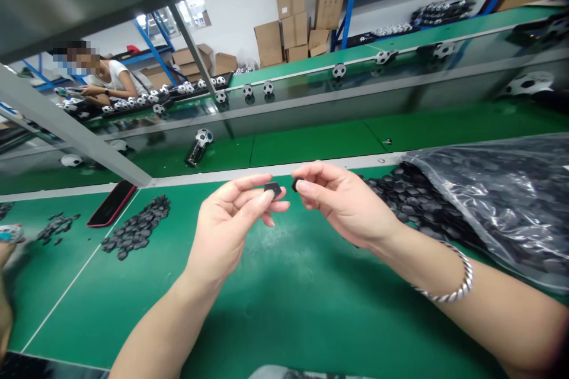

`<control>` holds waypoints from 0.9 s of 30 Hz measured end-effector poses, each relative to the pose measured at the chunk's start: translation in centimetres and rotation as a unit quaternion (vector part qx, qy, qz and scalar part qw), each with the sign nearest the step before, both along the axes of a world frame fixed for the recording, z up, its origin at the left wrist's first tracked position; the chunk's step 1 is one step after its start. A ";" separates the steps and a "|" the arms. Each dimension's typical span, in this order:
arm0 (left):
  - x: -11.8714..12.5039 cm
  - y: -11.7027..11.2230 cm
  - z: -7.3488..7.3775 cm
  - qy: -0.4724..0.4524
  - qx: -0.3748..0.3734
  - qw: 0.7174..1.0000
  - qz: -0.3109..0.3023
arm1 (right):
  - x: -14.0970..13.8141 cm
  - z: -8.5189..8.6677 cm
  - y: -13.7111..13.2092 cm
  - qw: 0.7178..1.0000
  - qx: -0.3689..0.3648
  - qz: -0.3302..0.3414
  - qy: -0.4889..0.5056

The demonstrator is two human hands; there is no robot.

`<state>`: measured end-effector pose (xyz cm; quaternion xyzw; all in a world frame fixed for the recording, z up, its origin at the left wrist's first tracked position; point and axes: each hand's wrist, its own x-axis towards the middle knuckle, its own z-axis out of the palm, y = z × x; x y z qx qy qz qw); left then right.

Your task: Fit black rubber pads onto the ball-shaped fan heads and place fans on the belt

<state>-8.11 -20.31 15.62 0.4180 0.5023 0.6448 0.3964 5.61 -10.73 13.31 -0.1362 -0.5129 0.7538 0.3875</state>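
Note:
My left hand [231,222] is raised over the green table [284,302], pinching a small black flat piece [272,189] between thumb and fingertips. My right hand [340,198] sits just to its right, fingers pinched on another small black piece [295,183]. The two pieces are close together but apart. A silver bracelet [453,284] circles my right wrist. A heap of the same black pieces [413,195] spills from a clear plastic bag [502,195] beside my right hand.
A smaller pile of black pieces [136,228] and a red phone [111,204] lie at left. Behind runs a conveyor with soccer-ball toys [246,90] and one handled ball [200,145]. A seated person [106,80] works at far left. Cardboard boxes [291,18] stack at the back.

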 end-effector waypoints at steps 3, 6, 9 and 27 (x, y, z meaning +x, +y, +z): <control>-0.1 0.1 -0.1 0.004 0.002 1.000 0.000 | -0.2 -0.3 0.3 1.000 -0.016 0.017 0.009; -0.2 0.2 -0.3 0.007 0.004 1.000 0.003 | -0.3 -0.5 0.6 0.998 -0.052 0.039 0.019; -0.3 0.3 -0.4 0.010 0.002 1.000 0.009 | -0.4 -0.6 0.9 0.995 -0.084 0.048 0.015; 0.0 0.3 -0.5 0.047 -0.023 0.998 0.022 | 0.4 0.3 -0.8 0.986 0.134 -0.069 -0.077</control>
